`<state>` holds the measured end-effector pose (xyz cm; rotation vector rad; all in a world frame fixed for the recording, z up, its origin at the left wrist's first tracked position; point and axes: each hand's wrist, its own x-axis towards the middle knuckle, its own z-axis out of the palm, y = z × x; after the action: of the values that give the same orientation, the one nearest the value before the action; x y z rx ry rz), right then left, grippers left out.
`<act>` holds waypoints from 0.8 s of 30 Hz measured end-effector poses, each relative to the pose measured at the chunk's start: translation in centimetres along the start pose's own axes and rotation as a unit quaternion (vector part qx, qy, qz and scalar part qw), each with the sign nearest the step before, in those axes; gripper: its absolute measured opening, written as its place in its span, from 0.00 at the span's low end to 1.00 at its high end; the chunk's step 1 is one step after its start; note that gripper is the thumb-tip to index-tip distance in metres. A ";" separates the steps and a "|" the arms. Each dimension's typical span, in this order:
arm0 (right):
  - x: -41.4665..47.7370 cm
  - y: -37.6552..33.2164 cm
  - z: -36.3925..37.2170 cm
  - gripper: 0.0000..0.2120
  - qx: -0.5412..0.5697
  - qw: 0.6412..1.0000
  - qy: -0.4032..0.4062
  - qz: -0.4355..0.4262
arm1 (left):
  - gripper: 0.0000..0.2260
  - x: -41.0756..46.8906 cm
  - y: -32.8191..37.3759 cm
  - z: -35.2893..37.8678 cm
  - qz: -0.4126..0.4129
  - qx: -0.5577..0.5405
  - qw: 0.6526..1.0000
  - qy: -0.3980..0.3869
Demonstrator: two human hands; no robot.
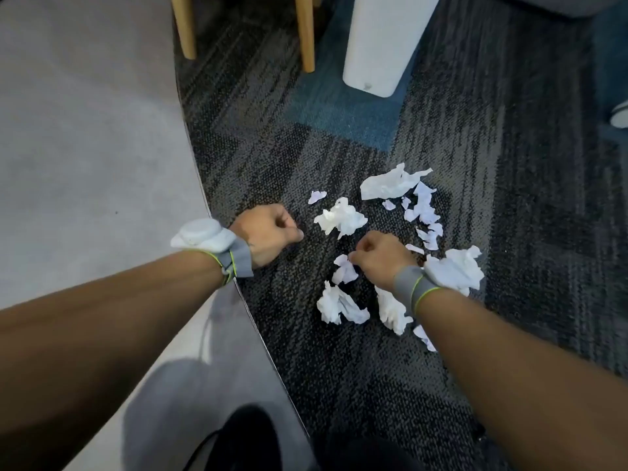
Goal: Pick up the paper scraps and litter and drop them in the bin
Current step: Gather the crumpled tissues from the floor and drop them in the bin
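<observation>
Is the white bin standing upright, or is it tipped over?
Upright. The white bin stands on its base on the carpet, beyond the paper scraps; its top is cut off, so open or shut cannot be told.

Dark carpet (339, 385), paper scraps (341, 217), white bin (377, 62)

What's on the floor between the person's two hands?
Only bare dark carpet lies between the left hand and the right hand in the head view. A crumpled tissue sits just beyond that gap, and a paper scrap at the right fingertips.
</observation>
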<state>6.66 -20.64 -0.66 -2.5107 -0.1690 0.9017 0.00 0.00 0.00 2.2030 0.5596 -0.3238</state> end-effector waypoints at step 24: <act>5.1 -1.2 0.1 0.15 0.016 1.000 0.015 -0.022 | 0.47 5.0 0.9 5.2 0.059 0.049 0.988 -0.136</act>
<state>10.62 -18.22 -3.08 -2.4807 -0.1990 0.8410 4.57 -3.12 -4.77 2.2256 0.2681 -0.5887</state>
